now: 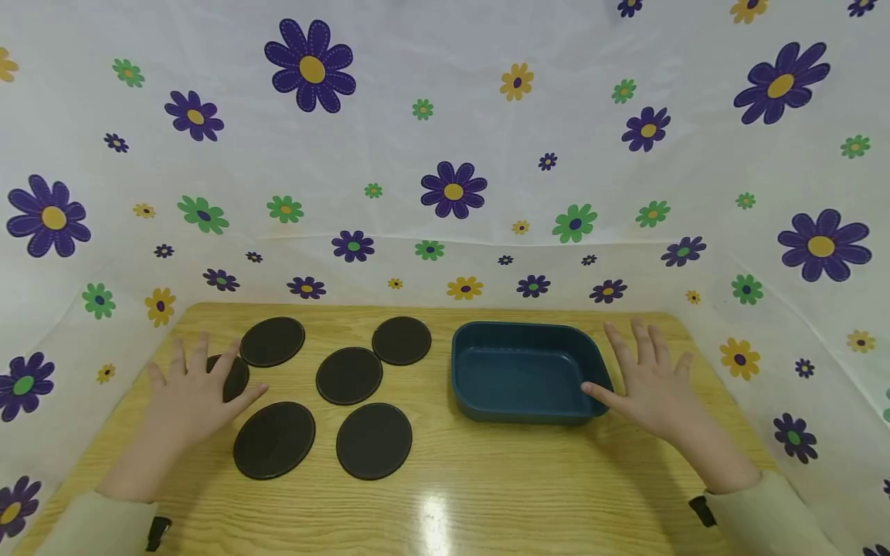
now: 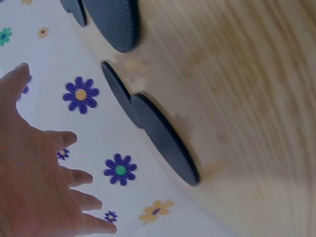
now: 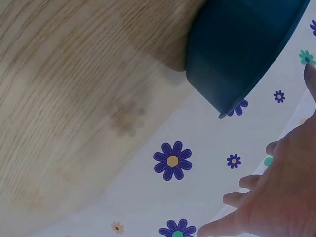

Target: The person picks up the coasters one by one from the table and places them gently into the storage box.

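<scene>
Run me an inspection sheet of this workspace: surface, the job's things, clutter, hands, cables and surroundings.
Surface: light wood-grain table, with a bright glare patch near the front.
Job's things: six black discs lying flat on the left and middle, one partly hidden by a hand; one dark blue dish, upright, to their right.
Clutter: nothing seen.
Hands: left hand spread over the leftmost discs, holding nothing; right hand spread by the dish's right end, holding nothing.
Cables: nothing seen.
Surroundings: white flower-print cloth behind and on both sides.
</scene>
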A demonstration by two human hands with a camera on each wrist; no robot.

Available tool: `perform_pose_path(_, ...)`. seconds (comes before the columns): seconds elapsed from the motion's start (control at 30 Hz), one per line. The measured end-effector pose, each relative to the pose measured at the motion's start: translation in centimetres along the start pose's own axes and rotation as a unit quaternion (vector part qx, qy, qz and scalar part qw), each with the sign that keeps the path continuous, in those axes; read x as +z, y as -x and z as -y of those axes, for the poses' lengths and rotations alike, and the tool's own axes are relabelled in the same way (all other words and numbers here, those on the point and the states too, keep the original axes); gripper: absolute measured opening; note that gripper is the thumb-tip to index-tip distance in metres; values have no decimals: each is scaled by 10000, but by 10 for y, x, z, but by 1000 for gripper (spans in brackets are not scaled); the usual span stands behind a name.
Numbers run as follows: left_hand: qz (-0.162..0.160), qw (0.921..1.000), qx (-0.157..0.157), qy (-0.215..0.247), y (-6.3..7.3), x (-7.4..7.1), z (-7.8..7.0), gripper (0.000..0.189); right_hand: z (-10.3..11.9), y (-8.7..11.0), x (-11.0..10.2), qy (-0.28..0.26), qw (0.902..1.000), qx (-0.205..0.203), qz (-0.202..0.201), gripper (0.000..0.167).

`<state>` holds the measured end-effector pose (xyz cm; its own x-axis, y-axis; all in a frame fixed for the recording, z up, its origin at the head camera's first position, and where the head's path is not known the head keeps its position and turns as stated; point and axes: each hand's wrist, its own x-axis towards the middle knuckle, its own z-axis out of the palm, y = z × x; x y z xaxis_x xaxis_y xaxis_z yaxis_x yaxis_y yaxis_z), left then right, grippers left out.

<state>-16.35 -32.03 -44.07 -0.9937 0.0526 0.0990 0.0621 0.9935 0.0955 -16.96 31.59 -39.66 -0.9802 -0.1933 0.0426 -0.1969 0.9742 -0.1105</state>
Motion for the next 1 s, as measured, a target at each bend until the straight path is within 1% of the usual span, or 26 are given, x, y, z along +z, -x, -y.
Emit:
perform_pose_path(0.17,-5,10000,-44,-61,-2,4,13,99,0,-4,4,29,9998,-110,-137,108)
perform_pose_path(0.37,-137,9998,-22,-145,-5,11,29,98,2,-9,7,-38,9992,-307,-271,104)
perform_pose_path(0.47,-79,9998,-48,-170,-7,13,36,99,4,-11,8,-86,9988,-400,-284,103)
perform_pose_path(0.57,56,9998,-76,-177,-10,14,42,101,6,-14,10,-131,9986,-442,-273,102)
perform_pose_path(0.7,334,9992,-132,-176,-14,14,47,105,7,-17,14,-137,9986,-469,-223,101)
perform_pose_path(0.87,668,9973,-192,-243,-16,16,51,111,9,-19,24,-112,9977,-641,-181,101)
perform_pose_path(1.0,891,9955,-203,-244,-16,19,53,115,13,-20,28,-138,9974,-692,-137,99)
